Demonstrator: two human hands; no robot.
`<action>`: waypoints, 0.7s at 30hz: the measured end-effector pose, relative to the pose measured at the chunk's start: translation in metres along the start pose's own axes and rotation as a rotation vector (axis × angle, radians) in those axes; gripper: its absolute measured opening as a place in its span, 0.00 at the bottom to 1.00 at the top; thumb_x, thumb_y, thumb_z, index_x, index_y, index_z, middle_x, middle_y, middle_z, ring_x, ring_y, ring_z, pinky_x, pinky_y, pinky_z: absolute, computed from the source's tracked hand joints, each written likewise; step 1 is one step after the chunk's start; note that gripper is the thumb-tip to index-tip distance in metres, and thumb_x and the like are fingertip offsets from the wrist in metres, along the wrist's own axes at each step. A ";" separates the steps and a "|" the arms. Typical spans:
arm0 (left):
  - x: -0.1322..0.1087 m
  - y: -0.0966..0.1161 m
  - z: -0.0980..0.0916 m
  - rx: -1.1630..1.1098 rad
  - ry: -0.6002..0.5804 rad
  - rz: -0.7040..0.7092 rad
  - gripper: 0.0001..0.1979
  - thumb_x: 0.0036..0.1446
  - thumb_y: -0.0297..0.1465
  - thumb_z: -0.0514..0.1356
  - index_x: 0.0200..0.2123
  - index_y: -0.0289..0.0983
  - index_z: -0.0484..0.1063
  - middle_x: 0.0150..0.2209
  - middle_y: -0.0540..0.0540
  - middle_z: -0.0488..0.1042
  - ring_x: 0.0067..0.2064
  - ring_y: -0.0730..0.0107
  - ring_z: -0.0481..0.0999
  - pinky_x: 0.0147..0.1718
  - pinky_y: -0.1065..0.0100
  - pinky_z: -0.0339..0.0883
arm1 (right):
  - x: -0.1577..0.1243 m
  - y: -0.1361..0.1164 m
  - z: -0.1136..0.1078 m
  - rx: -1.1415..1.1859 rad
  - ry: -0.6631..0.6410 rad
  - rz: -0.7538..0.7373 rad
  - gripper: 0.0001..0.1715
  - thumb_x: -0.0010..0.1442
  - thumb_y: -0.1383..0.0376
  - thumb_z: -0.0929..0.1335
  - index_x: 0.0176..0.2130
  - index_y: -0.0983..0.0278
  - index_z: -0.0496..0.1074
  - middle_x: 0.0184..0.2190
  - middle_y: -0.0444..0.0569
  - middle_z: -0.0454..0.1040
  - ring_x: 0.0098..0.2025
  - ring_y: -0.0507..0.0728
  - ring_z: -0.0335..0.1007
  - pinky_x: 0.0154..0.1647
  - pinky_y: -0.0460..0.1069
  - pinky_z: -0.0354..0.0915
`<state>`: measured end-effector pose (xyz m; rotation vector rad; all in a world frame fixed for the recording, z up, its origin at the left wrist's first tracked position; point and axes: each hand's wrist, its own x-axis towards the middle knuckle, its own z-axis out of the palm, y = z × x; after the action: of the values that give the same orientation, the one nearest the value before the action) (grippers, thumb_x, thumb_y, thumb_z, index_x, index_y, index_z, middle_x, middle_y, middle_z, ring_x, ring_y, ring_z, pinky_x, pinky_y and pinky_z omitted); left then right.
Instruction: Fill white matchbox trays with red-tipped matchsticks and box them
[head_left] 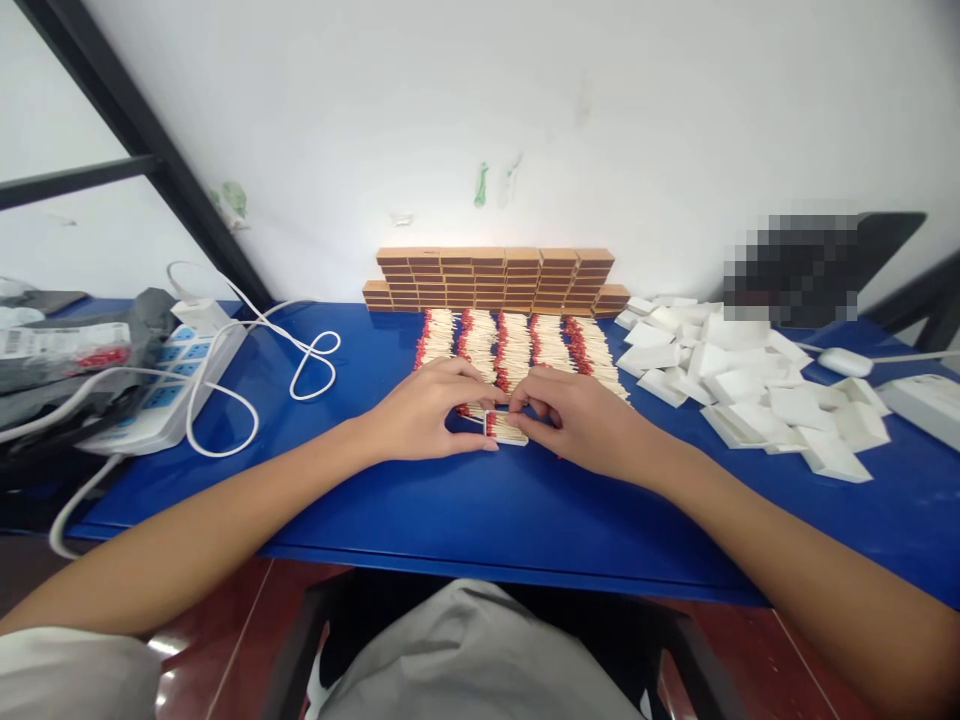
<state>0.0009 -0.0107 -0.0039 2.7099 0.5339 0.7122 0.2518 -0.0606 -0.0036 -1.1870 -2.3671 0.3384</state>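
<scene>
One blue tabletop (465,510): carries everything; bare strip at the near edge, where both forearms rest.
Pile of loose white cardboard trays (750,385): heaped on the right half, open sides facing all ways. Nearest the right hand, probably parked there for a short reach.
Stack of brown cardboard matchboxes (495,280): laid like bricks, several courses high, backed against the white wall and well apart from the hands. The wall likely keeps it from tipping.
Rows of red-tipped wooden matches (517,345): five or so columns flat on the table between stack and hands, heads lined up in red stripes. Front ends reach the fingertips.
White power strip (169,385): far left, with a white cable (315,365) looped beside it, away from the matches.
Left hand (427,410): fingers curled narrow, thumb and fingertips gripping the left end of the small white match-filled tray (506,428); looks like bracing.
Right hand (577,415): fingers bent close, pinching the same tray's right end and upper edge.
White computer mouse (844,362): behind the tray pile, untouched.
Small white match-filled tray: table centre, on the surface just in front of the match rows, between both hands, red heads at its left end.
</scene>
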 end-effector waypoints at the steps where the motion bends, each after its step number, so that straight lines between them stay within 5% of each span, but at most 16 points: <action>1: 0.000 0.000 0.000 0.000 -0.003 -0.003 0.24 0.59 0.45 0.72 0.55 0.41 0.79 0.49 0.41 0.80 0.51 0.57 0.78 0.52 0.58 0.71 | 0.000 0.001 0.000 -0.003 -0.001 -0.002 0.05 0.68 0.64 0.70 0.38 0.61 0.74 0.31 0.45 0.70 0.31 0.54 0.65 0.33 0.48 0.58; 11: -0.002 0.000 0.000 0.009 0.018 -0.049 0.25 0.60 0.46 0.71 0.56 0.42 0.78 0.51 0.42 0.80 0.52 0.58 0.78 0.54 0.58 0.72 | 0.004 0.005 -0.012 -0.030 0.056 -0.011 0.09 0.70 0.61 0.68 0.37 0.62 0.74 0.31 0.46 0.71 0.31 0.54 0.64 0.33 0.48 0.58; 21: -0.007 -0.005 0.000 0.022 0.159 -0.183 0.34 0.62 0.42 0.70 0.67 0.44 0.64 0.50 0.45 0.82 0.57 0.55 0.77 0.60 0.51 0.70 | 0.015 0.063 -0.044 -0.107 0.486 0.379 0.16 0.63 0.53 0.68 0.32 0.61 0.75 0.22 0.44 0.70 0.26 0.55 0.64 0.29 0.50 0.56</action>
<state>-0.0065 -0.0094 -0.0084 2.5948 0.8196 0.8799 0.3097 -0.0105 0.0132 -1.5659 -1.7601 0.0309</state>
